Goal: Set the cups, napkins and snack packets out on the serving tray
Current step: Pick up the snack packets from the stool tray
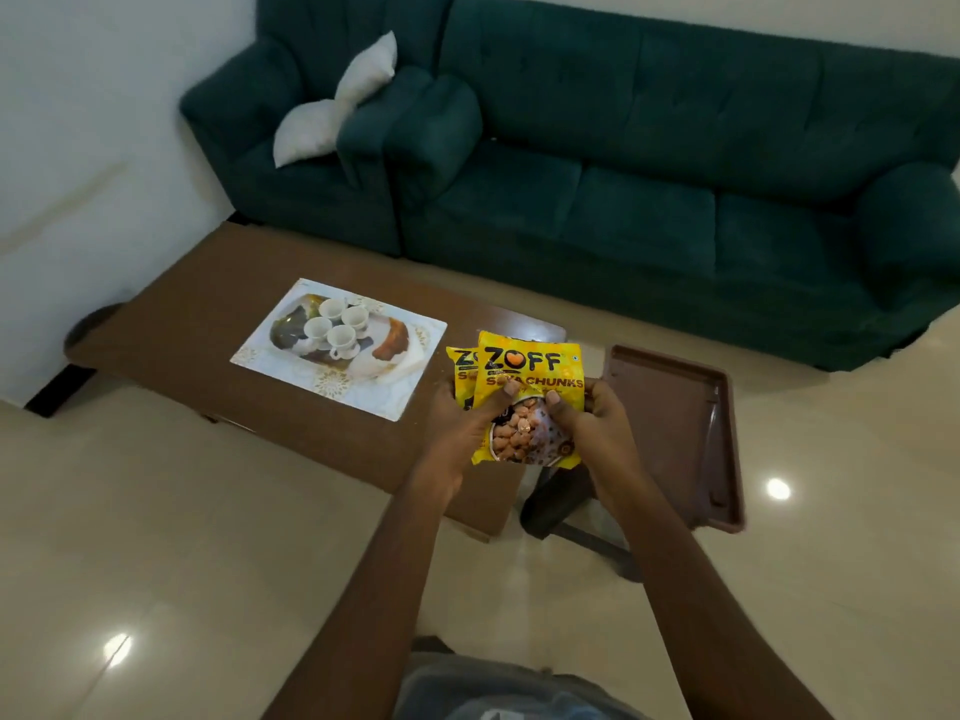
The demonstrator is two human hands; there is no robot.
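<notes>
Two yellow snack packets, glossy crinkled plastic w/ ZOFF print, are held upright over the near end of the desk (218, 324). The front packet (527, 402) covers most of the rear packet (460, 368), of which only a strip shows at 9 o'clock; its lower part is hidden behind the left hand (465, 420). The front one's lower window shows brown chunks, partly blocked by thumbs.

Left hand closes around both packets from 9 o'clock, thumb across the front. Right hand (589, 415) pinches the front packet's edge at 3 o'clock, thumb on the printed face; its other fingers are behind the plastic, out of sight.

The serving tray (410, 366) lies flat on the desk at 10 o'clock from the packets: rectangular, pale, w/ a printed pattern that is hard to read. Four white cups (336, 327), smooth and rounded, prob. ceramic, stand clustered on its far half. A folded white shape at the tray's near-right corner may be napkins (400, 371); too blurred to be sure.

The desk is long, dark brown, matte. At 3 o'clock from the hands stands a brown plastic stool (680, 423) w/ a raised rim, partly hidden by the right forearm. Beyond, a dark green plush sofa (649, 163) w/ white cushions (332, 103); its right end is cut off by the frame edge. The glossy cream tile floor (156, 537) shows lamp reflections.
</notes>
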